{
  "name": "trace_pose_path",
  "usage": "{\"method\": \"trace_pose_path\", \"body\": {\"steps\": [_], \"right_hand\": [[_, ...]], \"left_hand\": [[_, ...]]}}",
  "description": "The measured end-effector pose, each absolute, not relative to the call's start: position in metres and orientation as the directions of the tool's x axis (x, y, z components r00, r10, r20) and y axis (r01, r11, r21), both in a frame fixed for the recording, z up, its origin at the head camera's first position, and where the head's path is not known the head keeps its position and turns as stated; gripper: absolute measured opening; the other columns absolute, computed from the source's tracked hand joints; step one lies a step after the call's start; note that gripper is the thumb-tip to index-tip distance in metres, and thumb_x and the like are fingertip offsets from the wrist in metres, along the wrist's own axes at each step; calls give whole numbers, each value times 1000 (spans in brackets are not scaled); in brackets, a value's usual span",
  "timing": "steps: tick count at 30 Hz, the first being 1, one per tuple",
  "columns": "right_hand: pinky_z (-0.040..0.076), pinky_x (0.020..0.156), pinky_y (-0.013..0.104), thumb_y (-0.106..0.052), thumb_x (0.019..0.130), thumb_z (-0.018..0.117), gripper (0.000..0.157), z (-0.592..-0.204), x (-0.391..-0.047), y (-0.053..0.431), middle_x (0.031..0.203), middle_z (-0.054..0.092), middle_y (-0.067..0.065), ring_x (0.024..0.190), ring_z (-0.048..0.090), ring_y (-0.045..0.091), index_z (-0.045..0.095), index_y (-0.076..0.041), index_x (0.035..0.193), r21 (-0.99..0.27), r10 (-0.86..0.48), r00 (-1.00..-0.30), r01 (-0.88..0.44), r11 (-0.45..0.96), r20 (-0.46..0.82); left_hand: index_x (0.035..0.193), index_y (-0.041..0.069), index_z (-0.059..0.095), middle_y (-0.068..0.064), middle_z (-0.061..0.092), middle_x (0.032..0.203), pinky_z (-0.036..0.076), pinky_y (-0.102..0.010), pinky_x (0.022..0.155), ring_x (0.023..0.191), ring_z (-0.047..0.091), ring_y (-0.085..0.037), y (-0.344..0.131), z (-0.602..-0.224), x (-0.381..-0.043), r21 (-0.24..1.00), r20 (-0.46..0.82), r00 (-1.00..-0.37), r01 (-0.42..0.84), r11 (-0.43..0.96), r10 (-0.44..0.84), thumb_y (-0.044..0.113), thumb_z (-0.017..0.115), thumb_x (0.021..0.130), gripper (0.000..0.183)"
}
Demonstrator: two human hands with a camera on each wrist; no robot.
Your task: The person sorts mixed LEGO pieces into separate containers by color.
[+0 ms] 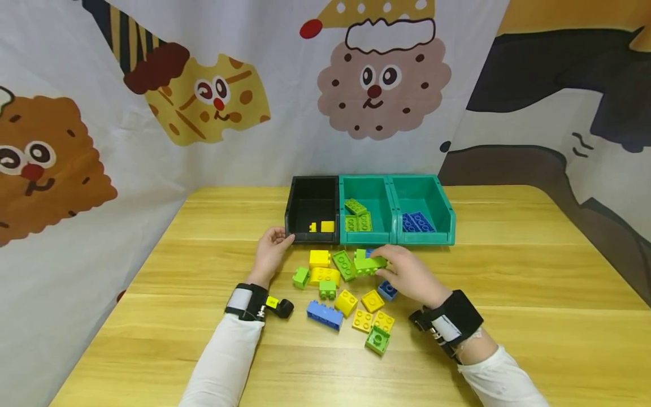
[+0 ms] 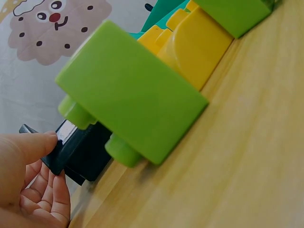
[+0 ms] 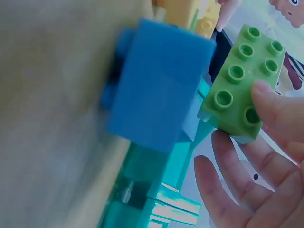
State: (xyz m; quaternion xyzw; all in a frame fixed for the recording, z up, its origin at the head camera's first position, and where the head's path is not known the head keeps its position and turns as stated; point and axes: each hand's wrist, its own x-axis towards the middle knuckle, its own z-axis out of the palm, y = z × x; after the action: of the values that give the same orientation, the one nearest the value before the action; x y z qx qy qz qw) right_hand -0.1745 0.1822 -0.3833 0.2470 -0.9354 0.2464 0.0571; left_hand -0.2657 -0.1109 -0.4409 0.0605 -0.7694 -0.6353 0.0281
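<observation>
Just in front of the middle teal bin [image 1: 368,189], among loose bricks, a green brick [image 1: 369,264] sits in the right hand [image 1: 414,277]. The thumb bears on its studded face and fingers support the opposite side, spread only as far as the brick's thickness and gripping one end. Its long axis runs roughly side to side, along the row of bins, with the studs turned towards the person. From these fingers the middle bin, with green bricks [image 1: 363,221] inside, lies straight ahead, near but apart; the right teal bin [image 1: 424,238] is off to the right. The right hand is the nearer to that middle bin. The left hand [image 1: 271,254] is at the black bin [image 1: 311,239], thumb over its front left corner, fingers curled beneath, holding no brick.
</observation>
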Motion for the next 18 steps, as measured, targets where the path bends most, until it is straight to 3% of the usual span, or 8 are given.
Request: {"method": "trace_pose_path", "body": {"steps": [18], "right_hand": [[47, 74, 39, -17, 88, 68, 32, -352, -230, 181, 108, 65, 16, 85, 56, 27, 63, -2, 116, -433, -210, -934, -323, 842, 288]], "left_hand": [[108, 2, 57, -11, 55, 102, 41, -23, 76, 92, 49, -20, -109, -442, -267, 978, -47, -989, -74, 195, -137, 14, 65, 89, 24]]}}
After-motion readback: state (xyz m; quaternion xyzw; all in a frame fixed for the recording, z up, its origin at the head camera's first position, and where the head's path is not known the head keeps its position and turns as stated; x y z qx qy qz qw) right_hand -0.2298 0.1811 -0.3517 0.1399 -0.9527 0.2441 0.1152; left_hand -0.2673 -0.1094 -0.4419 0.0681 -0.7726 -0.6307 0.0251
